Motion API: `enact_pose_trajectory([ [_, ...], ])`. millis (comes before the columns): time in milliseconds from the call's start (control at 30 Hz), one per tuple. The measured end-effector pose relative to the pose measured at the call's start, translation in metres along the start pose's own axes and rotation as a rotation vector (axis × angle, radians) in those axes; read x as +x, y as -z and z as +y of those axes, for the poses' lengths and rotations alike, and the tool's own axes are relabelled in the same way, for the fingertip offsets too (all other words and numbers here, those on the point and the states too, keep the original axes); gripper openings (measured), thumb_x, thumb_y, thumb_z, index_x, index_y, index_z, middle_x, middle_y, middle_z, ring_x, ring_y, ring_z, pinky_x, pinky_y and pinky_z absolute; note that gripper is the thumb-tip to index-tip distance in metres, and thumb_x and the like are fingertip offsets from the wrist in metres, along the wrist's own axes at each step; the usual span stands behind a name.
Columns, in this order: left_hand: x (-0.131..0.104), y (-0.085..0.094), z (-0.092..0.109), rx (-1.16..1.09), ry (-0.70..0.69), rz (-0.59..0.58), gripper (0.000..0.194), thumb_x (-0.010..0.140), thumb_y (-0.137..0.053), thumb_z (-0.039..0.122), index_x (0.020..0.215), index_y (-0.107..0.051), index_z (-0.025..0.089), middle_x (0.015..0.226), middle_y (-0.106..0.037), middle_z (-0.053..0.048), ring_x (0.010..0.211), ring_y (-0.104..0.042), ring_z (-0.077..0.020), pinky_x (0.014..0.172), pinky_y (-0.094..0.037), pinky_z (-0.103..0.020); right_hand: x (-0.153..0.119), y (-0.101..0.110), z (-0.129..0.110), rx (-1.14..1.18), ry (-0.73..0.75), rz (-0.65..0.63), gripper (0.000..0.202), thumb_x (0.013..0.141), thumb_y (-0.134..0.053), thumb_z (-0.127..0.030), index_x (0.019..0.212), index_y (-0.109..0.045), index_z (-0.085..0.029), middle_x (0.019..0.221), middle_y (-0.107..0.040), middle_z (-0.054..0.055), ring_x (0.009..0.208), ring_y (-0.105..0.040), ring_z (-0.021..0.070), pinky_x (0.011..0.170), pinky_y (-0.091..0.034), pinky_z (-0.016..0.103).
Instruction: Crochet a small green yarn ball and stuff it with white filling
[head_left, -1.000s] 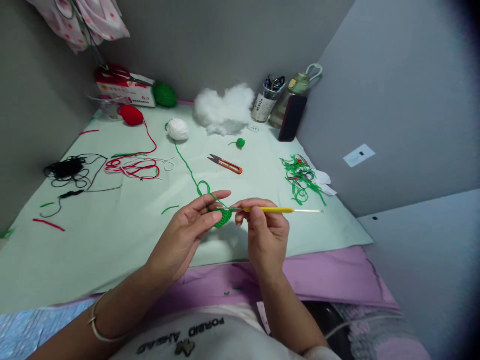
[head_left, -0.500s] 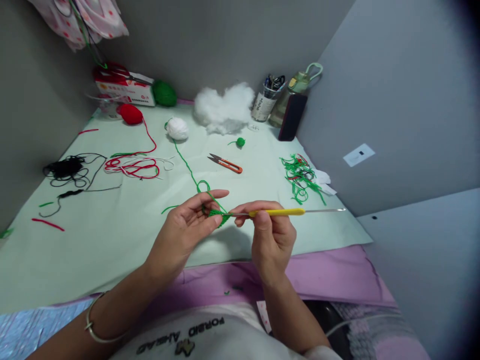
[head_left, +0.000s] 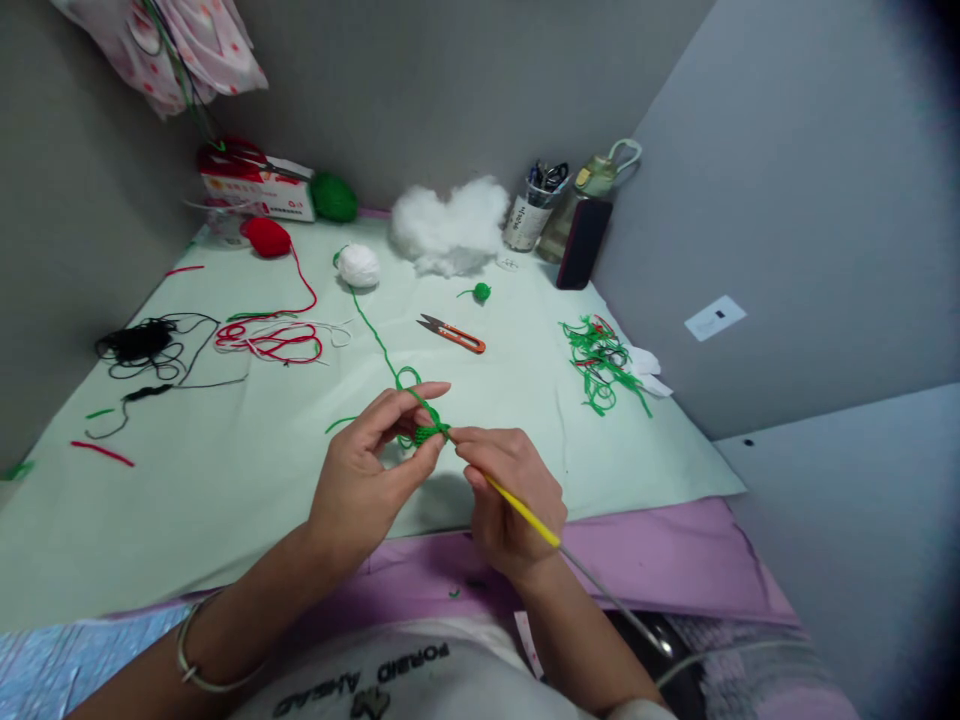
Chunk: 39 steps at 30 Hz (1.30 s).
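My left hand (head_left: 367, 465) is closed on a small green crocheted piece (head_left: 426, 434), pinched between thumb and fingers. Green yarn (head_left: 376, 337) runs over its raised index finger and back toward the white yarn ball (head_left: 358, 266). My right hand (head_left: 517, 495) grips a crochet hook (head_left: 523, 511) with a yellow handle. The hook's tip meets the right edge of the green piece, and its other metal end slants down to the right. Both hands nearly touch at the fingertips.
Orange thread snips (head_left: 454, 334) and a small green ball (head_left: 481, 292) lie ahead. Yarn scraps (head_left: 604, 365) are at right, with a phone (head_left: 584, 244) behind. White stuffing (head_left: 450, 225) sits at the back. Black yarn (head_left: 139, 342) and a red yarn ball (head_left: 268, 238) are at left.
The hook has swung from nearly level to a steep slant, its rear end now pointing down to the right. My right hand has turned and moved slightly left and down. The camera view has shifted a little.
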<state>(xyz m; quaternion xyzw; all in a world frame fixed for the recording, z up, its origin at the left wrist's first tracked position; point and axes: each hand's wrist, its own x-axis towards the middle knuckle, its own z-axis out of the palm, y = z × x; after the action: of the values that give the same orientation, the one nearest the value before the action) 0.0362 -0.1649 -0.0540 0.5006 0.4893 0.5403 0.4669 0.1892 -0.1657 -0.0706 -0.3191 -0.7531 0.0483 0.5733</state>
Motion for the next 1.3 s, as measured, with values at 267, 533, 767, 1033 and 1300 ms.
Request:
enact_pose_trajectory([
  [267,0.0,0.0,0.0,-0.481,0.355,-0.137,0.05,0.078,-0.087,0.028,0.127,-0.076,0.025,0.086,-0.066,0.001,0.081,-0.061,-0.0112,0.078,-0.051,-0.021,-0.01,-0.005,0.009,-0.1,0.037,0.01,0.028,0.097,-0.063,-0.011,0.118,-0.073,-0.025,0.104,-0.075,0.008,0.095,-0.074,0.0207,0.075,-0.062,0.034],
  [533,0.005,0.004,0.001,-0.607,0.444,-0.154,0.046,0.077,-0.086,0.023,0.122,-0.078,0.025,0.088,-0.068,0.001,0.082,-0.061,-0.0102,0.081,-0.049,-0.021,0.003,-0.002,0.007,0.504,-0.488,0.177,0.02,0.103,-0.057,-0.024,0.1,-0.076,-0.024,0.084,-0.071,0.003,0.07,-0.065,0.0153,0.065,-0.055,0.032],
  [767,0.002,-0.004,0.004,-0.55,0.348,-0.162,0.054,0.081,-0.086,0.024,0.133,-0.071,0.029,0.088,-0.067,0.003,0.095,-0.065,-0.0136,0.096,-0.048,-0.027,0.003,-0.007,0.008,0.597,-0.581,0.136,0.017,0.101,-0.063,-0.028,0.099,-0.08,-0.026,0.09,-0.074,0.003,0.077,-0.067,0.0156,0.07,-0.054,0.031],
  [1033,0.009,0.006,0.004,-0.739,0.534,-0.339,0.048,0.079,-0.084,0.024,0.126,-0.076,0.019,0.086,-0.065,0.001,0.077,-0.056,-0.0088,0.075,-0.048,-0.02,0.011,0.004,0.013,0.86,-0.727,0.197,0.018,0.1,-0.066,-0.033,0.092,-0.079,-0.025,0.081,-0.071,0.0,0.063,-0.064,0.0099,0.061,-0.054,0.024],
  [1300,0.003,-0.005,0.003,-0.587,0.36,-0.235,0.039,0.082,-0.083,0.022,0.12,-0.079,0.029,0.093,-0.069,0.001,0.095,-0.065,-0.0141,0.093,-0.047,-0.025,0.007,0.001,0.007,0.71,-0.647,0.071,0.015,0.099,-0.066,-0.028,0.096,-0.081,-0.026,0.092,-0.074,0.003,0.083,-0.067,0.0147,0.071,-0.054,0.028],
])
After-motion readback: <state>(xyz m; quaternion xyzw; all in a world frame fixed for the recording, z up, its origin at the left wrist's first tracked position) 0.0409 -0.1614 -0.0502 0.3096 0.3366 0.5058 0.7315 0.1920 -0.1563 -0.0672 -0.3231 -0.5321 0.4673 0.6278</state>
